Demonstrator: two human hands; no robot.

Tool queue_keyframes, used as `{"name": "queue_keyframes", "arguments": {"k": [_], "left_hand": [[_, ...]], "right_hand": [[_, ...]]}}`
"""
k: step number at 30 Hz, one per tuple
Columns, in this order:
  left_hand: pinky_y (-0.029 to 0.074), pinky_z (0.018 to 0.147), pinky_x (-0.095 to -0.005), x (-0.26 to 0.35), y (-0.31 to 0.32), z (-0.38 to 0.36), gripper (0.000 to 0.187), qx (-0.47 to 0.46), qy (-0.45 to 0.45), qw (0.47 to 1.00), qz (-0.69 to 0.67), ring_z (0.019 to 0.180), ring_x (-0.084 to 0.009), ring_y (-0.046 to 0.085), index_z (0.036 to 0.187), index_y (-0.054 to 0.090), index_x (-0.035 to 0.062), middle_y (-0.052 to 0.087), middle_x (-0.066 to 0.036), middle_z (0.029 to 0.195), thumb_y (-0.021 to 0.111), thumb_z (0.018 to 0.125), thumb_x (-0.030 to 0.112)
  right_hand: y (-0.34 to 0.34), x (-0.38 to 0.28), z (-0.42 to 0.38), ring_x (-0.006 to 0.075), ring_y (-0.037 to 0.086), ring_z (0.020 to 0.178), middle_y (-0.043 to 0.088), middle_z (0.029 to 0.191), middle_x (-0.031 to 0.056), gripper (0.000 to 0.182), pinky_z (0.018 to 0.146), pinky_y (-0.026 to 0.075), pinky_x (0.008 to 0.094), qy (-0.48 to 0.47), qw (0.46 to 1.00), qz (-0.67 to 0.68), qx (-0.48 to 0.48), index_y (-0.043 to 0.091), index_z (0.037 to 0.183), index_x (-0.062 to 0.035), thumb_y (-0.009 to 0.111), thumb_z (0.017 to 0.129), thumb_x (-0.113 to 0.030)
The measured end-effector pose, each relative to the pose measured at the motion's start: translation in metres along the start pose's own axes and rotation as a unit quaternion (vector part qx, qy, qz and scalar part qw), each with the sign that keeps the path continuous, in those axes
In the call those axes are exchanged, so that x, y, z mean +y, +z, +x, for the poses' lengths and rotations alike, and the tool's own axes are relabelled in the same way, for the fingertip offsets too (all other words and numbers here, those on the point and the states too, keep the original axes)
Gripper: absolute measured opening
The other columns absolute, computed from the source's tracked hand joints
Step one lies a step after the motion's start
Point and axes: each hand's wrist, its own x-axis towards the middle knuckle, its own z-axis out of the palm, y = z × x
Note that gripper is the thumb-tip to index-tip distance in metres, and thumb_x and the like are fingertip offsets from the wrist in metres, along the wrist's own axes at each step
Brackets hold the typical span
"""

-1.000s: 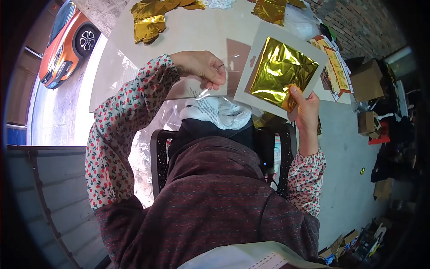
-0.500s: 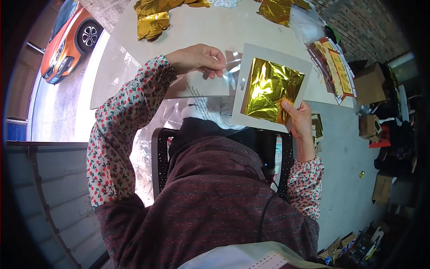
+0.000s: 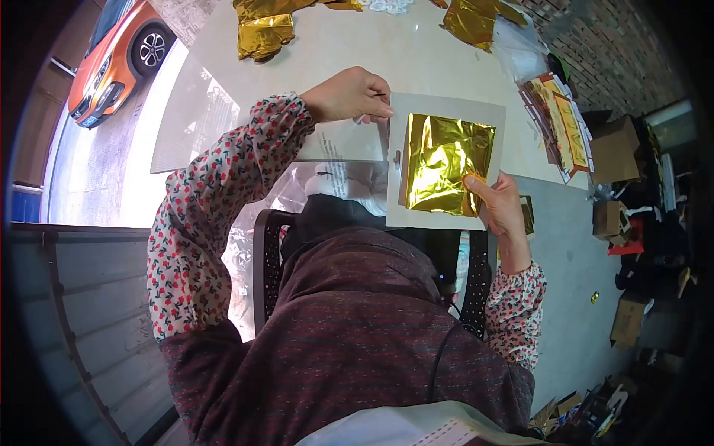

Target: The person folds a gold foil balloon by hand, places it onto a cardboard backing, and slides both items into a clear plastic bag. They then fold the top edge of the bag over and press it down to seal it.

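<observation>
My right hand grips the lower right corner of a white card, thumb on top. A folded gold foil sheet lies on the card under that thumb, with a bit of orange beside the thumb tip. My left hand is pinched closed at the edge of a clear plastic bag with small printed lines. Its fingertips are right at the card's upper left edge, and the bag hangs below them toward the lap.
Crumpled gold foil pieces lie at the table's far side, with more foil to the right. Printed cards are stacked at the right edge. Cardboard boxes stand along the wall. An orange car is outside, left.
My left hand has moved right, up to the card's edge, with the bag. The card has turned a little more upright and shifted slightly left and down.
</observation>
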Motion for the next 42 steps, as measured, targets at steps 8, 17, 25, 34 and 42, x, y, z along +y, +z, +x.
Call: {"name": "queue_keyframes", "arguments": {"k": [8,17,25,34,42], "left_hand": [[0.053,0.073,-0.0264,-0.009,-0.007,-0.011,0.026,0.037,0.015,0.997,-0.071,0.076,-0.0129,0.065,0.111,0.067,-0.0047,0.072,-0.01,0.094,0.064,0.093,0.014],[0.055,0.087,-0.03,-0.027,-0.004,-0.01,0.03,0.075,0.071,0.991,-0.083,0.09,-0.0172,0.069,0.119,0.061,-0.0082,0.071,-0.013,0.102,0.059,0.098,0.012],[0.056,0.086,-0.0299,-0.023,-0.015,-0.029,0.028,0.071,0.015,0.992,-0.101,0.094,-0.021,0.071,0.117,0.061,-0.0082,0.071,-0.017,0.104,0.061,0.097,0.013],[0.056,0.084,-0.029,-0.035,-0.013,-0.021,0.027,0.051,0.014,0.992,-0.113,0.091,-0.0216,0.072,0.115,0.062,-0.0075,0.071,-0.018,0.104,0.061,0.097,0.014],[0.056,0.086,-0.0299,-0.033,-0.016,-0.02,0.029,0.067,-0.008,0.986,-0.154,0.092,-0.0224,0.072,0.114,0.062,-0.0076,0.071,-0.019,0.106,0.062,0.097,0.016]], "right_hand": [[-0.005,0.002,0.008,0.0104,0.065,0.079,0.072,0.1,0.0091,0.03,0.069,0.052,0.0249,-0.001,1.0,-0.028,0.014,0.067,0.112,0.0024,0.076,0.087,-0.011],[0.007,-0.016,0.015,0.0123,0.066,0.083,0.072,0.1,0.0092,0.027,0.074,0.054,0.0285,0.02,0.998,-0.053,-0.023,0.067,0.11,0.0023,0.075,0.087,-0.008],[0.002,-0.014,0.022,0.012,0.066,0.084,0.072,0.1,0.009,0.027,0.075,0.053,0.0276,0.001,0.998,-0.054,-0.016,0.067,0.111,0.0022,0.075,0.087,-0.008],[-0.006,-0.022,0.033,0.0119,0.066,0.084,0.072,0.1,0.0087,0.028,0.076,0.053,0.0279,0.008,0.996,-0.088,-0.028,0.067,0.112,0.0021,0.074,0.087,-0.008],[0.0,-0.018,0.028,0.0115,0.065,0.082,0.072,0.098,0.0084,0.025,0.074,0.053,0.0276,0.018,0.996,-0.082,-0.038,0.068,0.109,0.0015,0.075,0.087,-0.009]]}}
